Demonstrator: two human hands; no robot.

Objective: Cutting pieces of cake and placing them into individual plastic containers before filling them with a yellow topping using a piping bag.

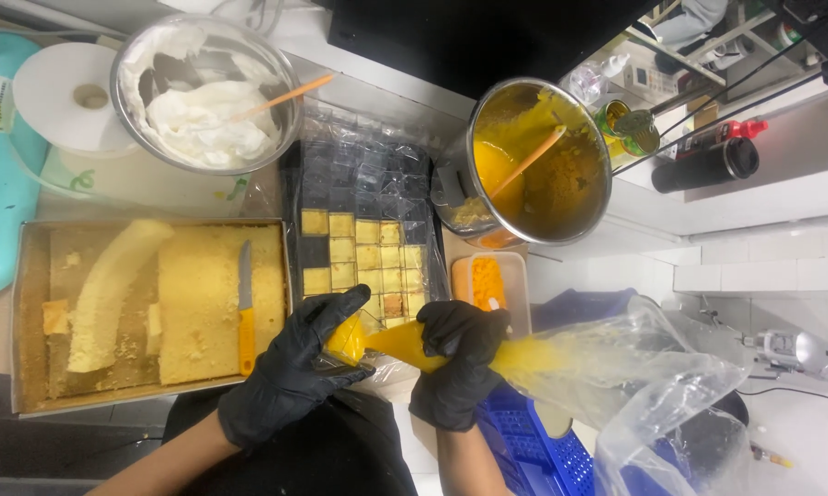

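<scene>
While both black-gloved hands grip it, the piping bag (414, 344) of orange-yellow filling lies across the near edge of the black compartment tray (363, 197). Left hand (290, 372) clamped at the tip; right hand (455, 363) clamped around the middle. Loose clear plastic trails right. Cake tray (28, 312) with orange-handled knife (245, 308) crowds the left; steel pot (538, 161) behind.

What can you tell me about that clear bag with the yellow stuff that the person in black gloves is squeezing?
The piping bag is clear, crinkled plastic, partly filled with smooth yellow-orange cream packed toward its pointed end. It lies nearly level, tip to the left. The right hand grips it around the middle; the left hand meets its tip at a small clear cup holding yellow filling. Its wide, empty open end billows loosely to the right, above a blue crate.
</scene>
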